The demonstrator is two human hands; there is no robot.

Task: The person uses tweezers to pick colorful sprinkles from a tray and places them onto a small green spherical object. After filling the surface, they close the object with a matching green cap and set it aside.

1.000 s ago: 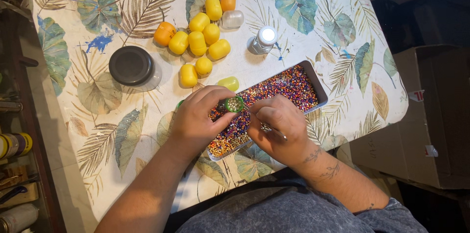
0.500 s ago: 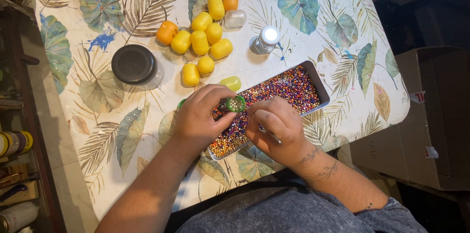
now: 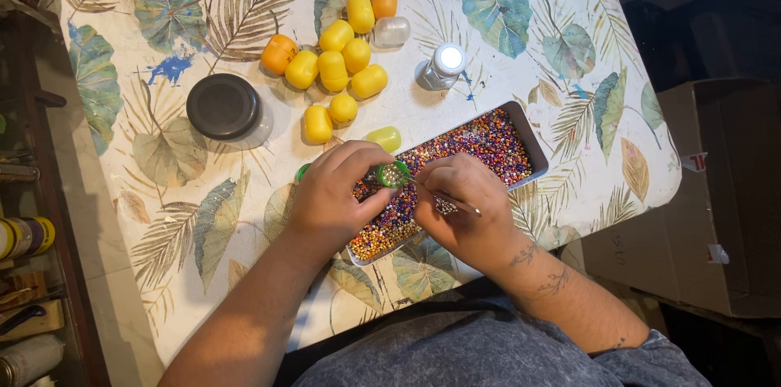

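Seen from my head camera, my left hand [image 3: 329, 196] pinches a small green cup [image 3: 393, 174] between thumb and fingertips, holding it open side up over the near-left part of a grey metal tray [image 3: 533, 139] heaped with tiny multicoloured beads [image 3: 480, 139]. My right hand [image 3: 460, 208] is closed around a thin metal tool [image 3: 455, 202], its tip aimed left toward the cup's mouth, where pale beads already sit.

The tray rests on a table under a leaf-print cloth [image 3: 203, 21], near the edge closest to me. Just beyond it, on the far side, lie a cluster of yellow egg-shaped capsules [image 3: 338, 70], two orange ones [image 3: 279, 54] and a clear one [image 3: 391, 32]. A dark round lid [image 3: 223, 106] sits to the left, a small white-capped bottle [image 3: 443, 66] just past the tray's far edge. A cardboard box [image 3: 708, 192] stands on the floor at right.

I judge the cup light, rigid and smooth, easy to tip or squeeze out of a pinch; the side wall below the rim looks the safest hold. The beads would roll and scatter at any jolt.
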